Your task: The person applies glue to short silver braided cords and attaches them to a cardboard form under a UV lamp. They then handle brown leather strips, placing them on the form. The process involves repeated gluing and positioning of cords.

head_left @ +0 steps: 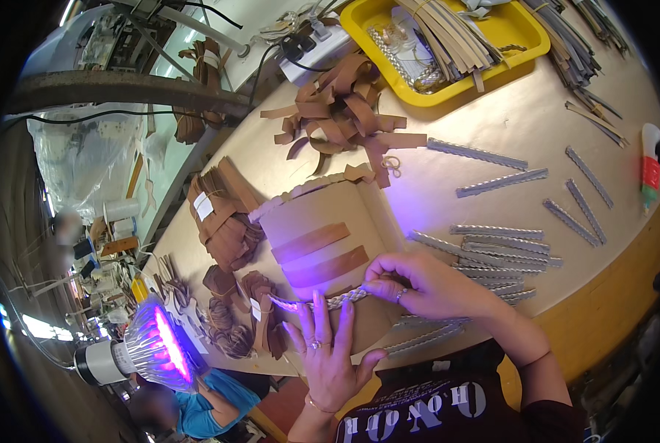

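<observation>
Right fingers pinch one braid near two strips.

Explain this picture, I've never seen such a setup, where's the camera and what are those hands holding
No robot: these are a person's bare hands, seen by a wide camera worn on the head, so edges bend. The right hand pinches a braid; the left hand lies spread across it. Beneath is a tan board bearing two brown strips. Around it on the table lie more braids, brown bundles and a yellow tray. A lamp glows purple at the left.
</observation>
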The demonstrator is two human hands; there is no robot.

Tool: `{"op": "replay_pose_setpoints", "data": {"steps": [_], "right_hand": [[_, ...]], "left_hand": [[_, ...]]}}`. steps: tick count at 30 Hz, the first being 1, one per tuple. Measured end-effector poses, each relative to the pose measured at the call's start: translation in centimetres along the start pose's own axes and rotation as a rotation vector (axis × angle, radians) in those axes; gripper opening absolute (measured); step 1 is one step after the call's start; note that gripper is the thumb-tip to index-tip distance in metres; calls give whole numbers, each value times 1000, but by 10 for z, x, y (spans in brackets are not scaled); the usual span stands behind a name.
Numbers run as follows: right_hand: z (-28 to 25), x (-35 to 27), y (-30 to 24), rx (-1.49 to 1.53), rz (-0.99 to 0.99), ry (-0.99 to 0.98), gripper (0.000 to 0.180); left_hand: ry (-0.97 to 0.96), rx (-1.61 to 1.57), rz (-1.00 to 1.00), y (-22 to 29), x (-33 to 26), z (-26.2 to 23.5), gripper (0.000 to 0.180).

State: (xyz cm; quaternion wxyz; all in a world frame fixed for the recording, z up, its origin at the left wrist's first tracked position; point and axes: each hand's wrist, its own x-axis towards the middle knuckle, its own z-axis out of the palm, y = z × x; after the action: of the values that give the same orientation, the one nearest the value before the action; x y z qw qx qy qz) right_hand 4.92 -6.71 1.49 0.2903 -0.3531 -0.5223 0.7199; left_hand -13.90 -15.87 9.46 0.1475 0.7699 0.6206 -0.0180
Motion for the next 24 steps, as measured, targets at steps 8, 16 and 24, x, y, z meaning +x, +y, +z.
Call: {"op": "replay_pose_setpoints", "data": {"steps": [8,16,24], "right_hand": [[8,-6,-4,-90,6,107,20],[21,-12,-3,-128,101,279,21],[14,-16,4,48,98,338,17]], "left_hand": [[91,-20,36,0,4,11,85],[210,34,59,-2,3,32,86],[262,24,93,-1,6,34,87]]}}
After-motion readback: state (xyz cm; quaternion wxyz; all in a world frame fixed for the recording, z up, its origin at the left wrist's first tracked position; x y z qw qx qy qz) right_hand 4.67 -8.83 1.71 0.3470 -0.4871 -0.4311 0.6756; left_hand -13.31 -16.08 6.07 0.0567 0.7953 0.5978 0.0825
